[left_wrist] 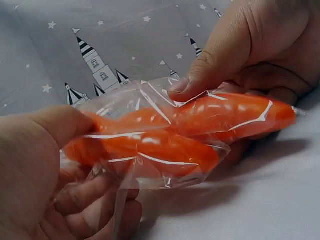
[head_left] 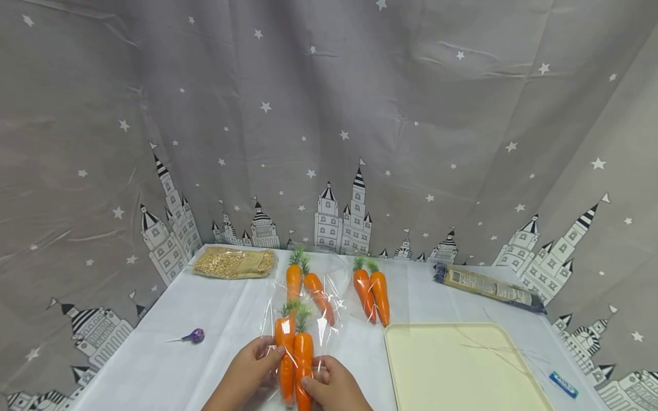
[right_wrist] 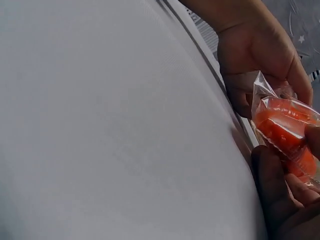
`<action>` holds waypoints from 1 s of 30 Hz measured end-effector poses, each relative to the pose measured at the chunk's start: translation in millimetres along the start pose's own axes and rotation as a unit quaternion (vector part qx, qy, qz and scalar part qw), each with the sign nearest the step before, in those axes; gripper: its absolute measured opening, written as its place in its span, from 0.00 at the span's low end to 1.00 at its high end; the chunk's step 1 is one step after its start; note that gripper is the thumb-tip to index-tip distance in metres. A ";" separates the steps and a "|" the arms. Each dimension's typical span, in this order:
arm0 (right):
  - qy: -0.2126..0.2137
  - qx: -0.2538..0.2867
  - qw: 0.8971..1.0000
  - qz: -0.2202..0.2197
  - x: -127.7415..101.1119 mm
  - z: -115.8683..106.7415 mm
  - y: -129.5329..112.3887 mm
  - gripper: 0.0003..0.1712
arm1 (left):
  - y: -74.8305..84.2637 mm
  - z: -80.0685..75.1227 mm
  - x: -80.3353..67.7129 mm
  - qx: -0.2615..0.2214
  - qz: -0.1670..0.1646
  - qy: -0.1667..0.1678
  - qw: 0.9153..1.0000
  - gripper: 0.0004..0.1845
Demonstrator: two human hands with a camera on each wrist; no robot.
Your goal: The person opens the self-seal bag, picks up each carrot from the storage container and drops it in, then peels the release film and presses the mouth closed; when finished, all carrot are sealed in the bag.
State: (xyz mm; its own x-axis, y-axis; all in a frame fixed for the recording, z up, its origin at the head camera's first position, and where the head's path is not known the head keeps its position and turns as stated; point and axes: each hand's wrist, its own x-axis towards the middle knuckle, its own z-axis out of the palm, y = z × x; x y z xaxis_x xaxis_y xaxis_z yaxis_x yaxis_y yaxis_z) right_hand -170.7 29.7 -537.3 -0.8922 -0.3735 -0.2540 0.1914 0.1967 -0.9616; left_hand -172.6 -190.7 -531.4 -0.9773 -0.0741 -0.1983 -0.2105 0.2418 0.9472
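Near the table's front edge, both hands hold a clear bag with two orange carrots (head_left: pixel 304 357) with green tops inside. My left hand (head_left: pixel 251 368) grips the bag from the left, thumb on top and fingers beneath. From the right, my right hand (head_left: pixel 336 387) pinches it, its thumb pressing on a carrot. The left wrist view shows the carrots (left_wrist: pixel 155 147) through shiny, creased plastic. Parts of the fingers lie hidden under the bag. Just beyond are two more bagged carrots (head_left: pixel 319 294), partly overlapped by the held bag, and another bagged pair (head_left: pixel 372 291) to their right.
A cream tray (head_left: pixel 457 365) lies at the right, with a small blue packet (head_left: pixel 564 384) beyond its right side. A long dark-ended package (head_left: pixel 488 287) lies at the back right. A bag of yellow kernels (head_left: pixel 233 262) and a purple lollipop (head_left: pixel 195 335) are at the left.
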 end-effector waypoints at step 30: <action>-0.016 -0.065 0.995 0.068 -7.5 -63.0 3.9 0.17 | 1.2 -24.0 5.3 0.248 -0.019 0.069 0.966 0.29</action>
State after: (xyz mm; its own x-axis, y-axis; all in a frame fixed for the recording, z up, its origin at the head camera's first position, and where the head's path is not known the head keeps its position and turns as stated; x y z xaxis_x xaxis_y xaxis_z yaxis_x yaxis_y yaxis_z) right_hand -189.1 90.4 -532.6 -0.8484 -0.3632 -0.3850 0.2524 0.3618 -0.8974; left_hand -177.5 -214.1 -525.3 -0.9635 -0.2118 -0.1636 -0.2649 0.6678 0.6956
